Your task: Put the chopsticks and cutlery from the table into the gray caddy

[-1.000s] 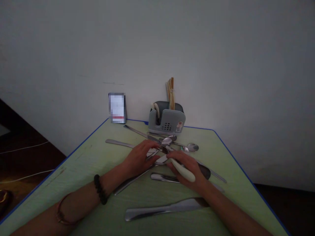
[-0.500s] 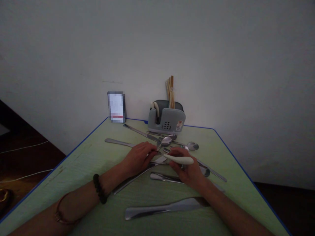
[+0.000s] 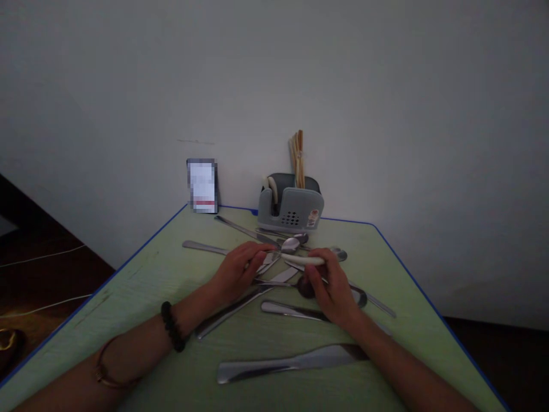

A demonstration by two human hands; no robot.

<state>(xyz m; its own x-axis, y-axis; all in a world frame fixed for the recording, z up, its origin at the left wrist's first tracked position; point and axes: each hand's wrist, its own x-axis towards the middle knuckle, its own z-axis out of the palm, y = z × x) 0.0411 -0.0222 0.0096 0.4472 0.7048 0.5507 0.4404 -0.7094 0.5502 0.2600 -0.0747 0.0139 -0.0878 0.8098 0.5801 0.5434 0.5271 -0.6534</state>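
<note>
"White-handled utensil [image 3: 302,260] has swung round, hasn't it?"

"Yes. A second ago it slanted down across the right hand [image 3: 333,286]; now it lies nearly level, held between the two hands, above the loose cutlery."

"How are the right fingers set?"

"Thumb and fingertips pinch the right end of the white handle."

"And on the left hand [image 3: 238,272]?"

"Those fingers are bent, thumb close beneath them, with the tips at the utensil's metal end. I can't tell whether they grip it."

"What's around them?"

"One shiny spoon [image 3: 290,246] just beyond the handle, a dark-looking spoon [image 3: 306,287] just below it by the right thumb, and a broad table knife [image 3: 295,363] nearest the person on the green table [image 3: 141,320]."

"At the back?"

"The grey cutlery holder [image 3: 300,210] with upright wooden chopsticks [image 3: 299,159], and to its left a phone [image 3: 203,186] leaning near the wall [image 3: 240,86]."
</note>
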